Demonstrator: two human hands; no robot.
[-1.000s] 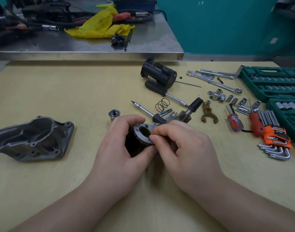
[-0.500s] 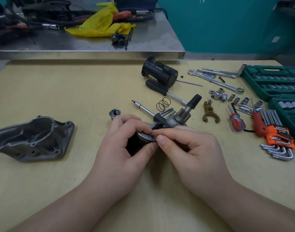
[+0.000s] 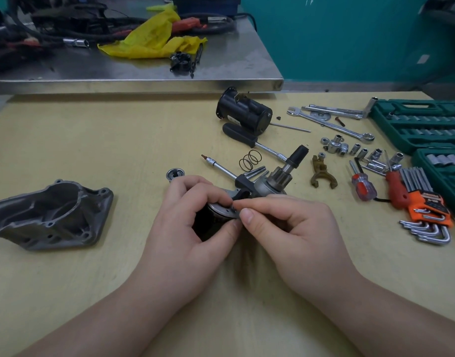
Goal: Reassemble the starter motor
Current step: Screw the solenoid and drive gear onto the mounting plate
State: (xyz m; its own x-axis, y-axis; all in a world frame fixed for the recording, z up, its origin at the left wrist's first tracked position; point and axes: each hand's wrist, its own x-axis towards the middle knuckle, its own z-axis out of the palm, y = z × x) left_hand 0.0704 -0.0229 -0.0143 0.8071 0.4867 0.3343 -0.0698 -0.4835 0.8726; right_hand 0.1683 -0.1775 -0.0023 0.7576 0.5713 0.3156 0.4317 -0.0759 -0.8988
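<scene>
Metal solenoid gripped by left hand; right hand fingers pinch its rim.

The part I gripped had a bright metal rim over a matt black body. The cast housing looked dull, rough grey metal on the smooth pale wooden tabletop. The motor casing was glossy black, and the wrenches shone like chrome.
</scene>
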